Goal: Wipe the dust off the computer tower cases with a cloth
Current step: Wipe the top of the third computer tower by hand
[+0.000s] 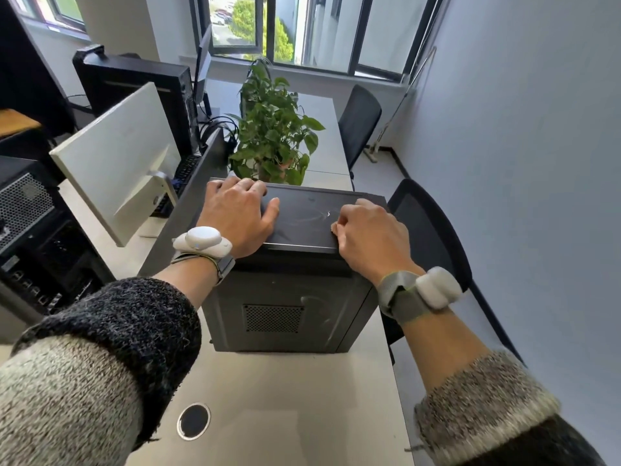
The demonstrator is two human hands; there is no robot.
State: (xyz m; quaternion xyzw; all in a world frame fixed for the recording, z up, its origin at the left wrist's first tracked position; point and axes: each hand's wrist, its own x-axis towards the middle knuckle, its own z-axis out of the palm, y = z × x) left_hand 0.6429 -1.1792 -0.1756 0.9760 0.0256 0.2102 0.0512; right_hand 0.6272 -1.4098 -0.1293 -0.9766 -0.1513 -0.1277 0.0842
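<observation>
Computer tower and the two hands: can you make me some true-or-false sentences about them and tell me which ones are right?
1. The left hand holds the top of the computer tower. True.
2. The right hand holds nothing. False: its curled fingers pinch a small cloth against the top.
3. A green plant stands behind the computer tower. True.
4. The computer tower stands on the floor. False: it stands upright on the desk.
</observation>
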